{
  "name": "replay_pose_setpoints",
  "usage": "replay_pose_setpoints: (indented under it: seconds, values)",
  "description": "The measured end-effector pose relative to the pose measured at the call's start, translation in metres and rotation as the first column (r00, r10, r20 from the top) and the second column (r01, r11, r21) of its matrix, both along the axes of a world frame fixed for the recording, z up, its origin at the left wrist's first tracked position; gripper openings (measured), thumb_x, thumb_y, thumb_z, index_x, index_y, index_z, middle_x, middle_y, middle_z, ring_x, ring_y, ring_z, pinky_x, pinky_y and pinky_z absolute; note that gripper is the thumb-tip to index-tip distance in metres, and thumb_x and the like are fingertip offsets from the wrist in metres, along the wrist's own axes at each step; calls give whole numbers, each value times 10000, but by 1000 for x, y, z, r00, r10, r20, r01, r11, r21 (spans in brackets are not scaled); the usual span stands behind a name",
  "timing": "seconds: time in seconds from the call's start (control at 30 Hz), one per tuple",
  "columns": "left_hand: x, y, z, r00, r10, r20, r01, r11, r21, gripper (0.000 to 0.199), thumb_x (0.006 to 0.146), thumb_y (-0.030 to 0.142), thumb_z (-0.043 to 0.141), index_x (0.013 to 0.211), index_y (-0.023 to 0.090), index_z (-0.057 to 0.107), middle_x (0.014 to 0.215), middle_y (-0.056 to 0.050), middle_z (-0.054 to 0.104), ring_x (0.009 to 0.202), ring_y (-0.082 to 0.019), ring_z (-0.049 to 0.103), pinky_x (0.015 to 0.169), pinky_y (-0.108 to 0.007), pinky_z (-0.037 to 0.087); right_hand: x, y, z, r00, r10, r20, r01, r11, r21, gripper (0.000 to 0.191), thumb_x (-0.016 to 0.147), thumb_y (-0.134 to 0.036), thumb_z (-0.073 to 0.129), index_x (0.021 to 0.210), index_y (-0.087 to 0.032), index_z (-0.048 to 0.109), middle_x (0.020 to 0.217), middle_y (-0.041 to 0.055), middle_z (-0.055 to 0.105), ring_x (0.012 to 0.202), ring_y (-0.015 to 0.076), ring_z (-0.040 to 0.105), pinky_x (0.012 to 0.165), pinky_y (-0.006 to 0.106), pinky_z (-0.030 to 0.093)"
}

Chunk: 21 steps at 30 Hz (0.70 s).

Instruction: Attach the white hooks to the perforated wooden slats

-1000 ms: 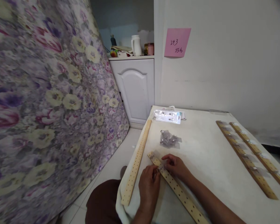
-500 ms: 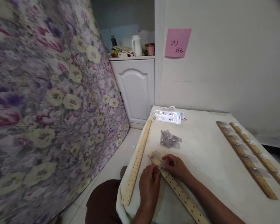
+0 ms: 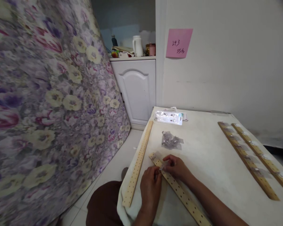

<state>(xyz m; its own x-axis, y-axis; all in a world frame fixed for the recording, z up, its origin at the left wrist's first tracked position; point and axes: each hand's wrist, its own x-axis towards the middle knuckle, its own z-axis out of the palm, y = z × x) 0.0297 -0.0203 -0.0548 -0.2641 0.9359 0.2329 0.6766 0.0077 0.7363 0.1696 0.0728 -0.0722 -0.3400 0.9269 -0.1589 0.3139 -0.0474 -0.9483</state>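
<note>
A pale wooden strip with rows of holes (image 3: 179,192) lies slanted on the table under both hands. My left hand (image 3: 151,183) has its fingertips pinched at a small shiny metal hook (image 3: 160,169) over the strip. From the other side, my right hand (image 3: 175,166) closes thumb and finger on the same piece, which seems to have a clear backing; the fingers partly hide it. Near the strip's far end sits another clear-backed hook (image 3: 154,158). Beyond the hands lies a pile of hooks on clear square pads (image 3: 171,141).
A second holed strip (image 3: 138,163) runs along the table's left edge. At the right lie two strips (image 3: 246,158) bearing several clear-backed hooks. A blister pack (image 3: 168,117) rests at the back of the white-covered table (image 3: 202,141). A floral curtain (image 3: 56,110) hangs at left.
The view has shifted very slightly. Both hands stay at the same spot on the strip, and nothing else has visibly moved.
</note>
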Motion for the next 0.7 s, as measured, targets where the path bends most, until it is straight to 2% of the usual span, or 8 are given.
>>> replay_pose_setpoints:
  seconds: [0.4,0.7]
  values:
    - [0,-2,2,1000,-2,-22,2,1000,2,145,864,263,486,939,222,604,866,-23,636,829,-197,585,727,-302,432,-2,-4,4,1000,-12,-20,12,1000,-4,292,610,-175,658,900,-186,623,583,-66,540,534,107,499,530,217,367]
    - [-1,-3,4,999,-11,-35,12,1000,5,153,871,292,473,912,218,600,836,-19,627,806,-195,575,709,-290,414,0,-7,5,998,-11,-65,11,1000,-4,408,613,-226,661,1016,-173,624,685,-44,574,515,95,504,525,229,401]
